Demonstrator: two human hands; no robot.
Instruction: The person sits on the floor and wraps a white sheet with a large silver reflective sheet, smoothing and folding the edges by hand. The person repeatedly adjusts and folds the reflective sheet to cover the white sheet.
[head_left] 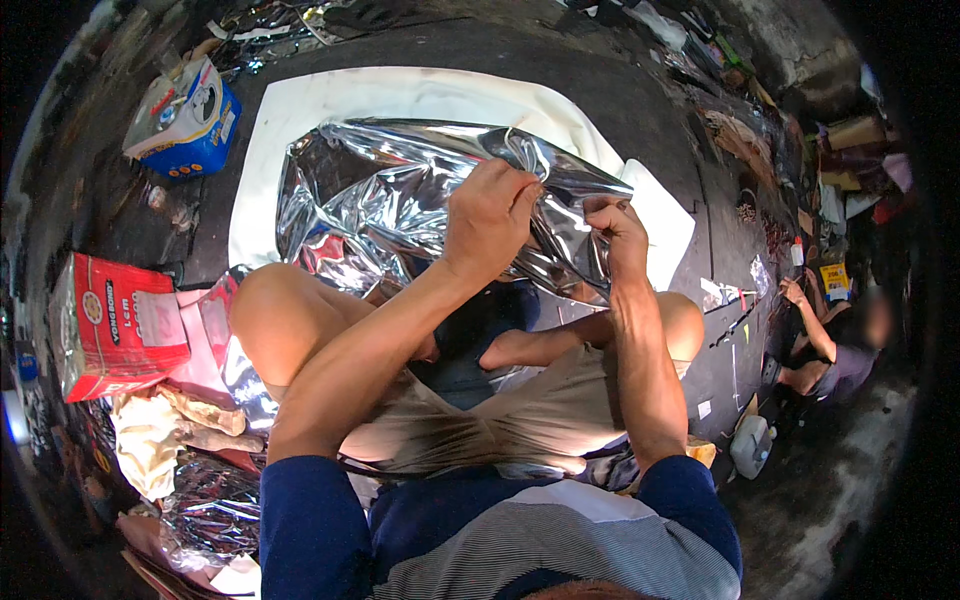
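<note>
The person's left hand [490,215] is narrowed to a pinch, thumb against the fingers, over the upper right part of a large, crinkled, mirror-bright silver sheet [380,190]; beside those fingertips curves a thin, pale, cord-like strip [512,140]; whether strip or sheet sits within the pinch, I cannot tell. The right hand [622,235] is curled, its thumb and fingers gripping the silver sheet near its right edge; the two hands are near each other but apart.

The silver sheet lies in front of the person, its near edge by the bare crossed legs [290,310]; beneath it spreads a broad, smooth white sheet [255,200], showing along the far, left and right sides; under that is a dark, grimy floor [700,290].

Farther left stands a blue-and-white rectangular container [190,125] with an opening in its top; nearer the left knee is a bright red cardboard carton [125,325]; below it lie a crumpled cream cloth [145,440] and a heap of dark, shiny film [210,505]. To the right are a pale grey plastic jug [750,445] and, well apart, a seated co-worker [835,370] in dark clothing, near a small yellow packet [834,281].
</note>
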